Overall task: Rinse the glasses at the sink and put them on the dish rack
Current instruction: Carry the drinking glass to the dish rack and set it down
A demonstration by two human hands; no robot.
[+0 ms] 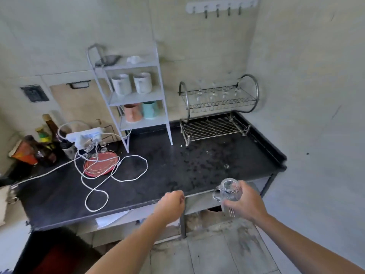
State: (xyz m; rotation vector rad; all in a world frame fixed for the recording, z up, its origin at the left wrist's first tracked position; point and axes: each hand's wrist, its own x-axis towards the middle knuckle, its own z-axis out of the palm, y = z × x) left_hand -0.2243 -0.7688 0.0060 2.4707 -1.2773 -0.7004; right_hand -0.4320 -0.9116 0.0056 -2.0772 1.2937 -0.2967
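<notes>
Glass (229,194) tilted in my R hand (245,203), fingers wrapped round it, just past the counter's (177,165) front edge; L hand (171,204) alongside, curled, holding nothing. Rack (215,127) at the back by the wall, w/ stemmed glasses (213,93) on its top tier

Counter (197,165) before dish rack (217,107) open; cable (118,175) sprawls left.

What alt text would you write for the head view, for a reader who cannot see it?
A person's right grip holds a clear glass mug before a dark countertop; the left grip, curled, holds nothing. A two-tier metal wire dish rack behind carries clear stemmed glasses.
</notes>
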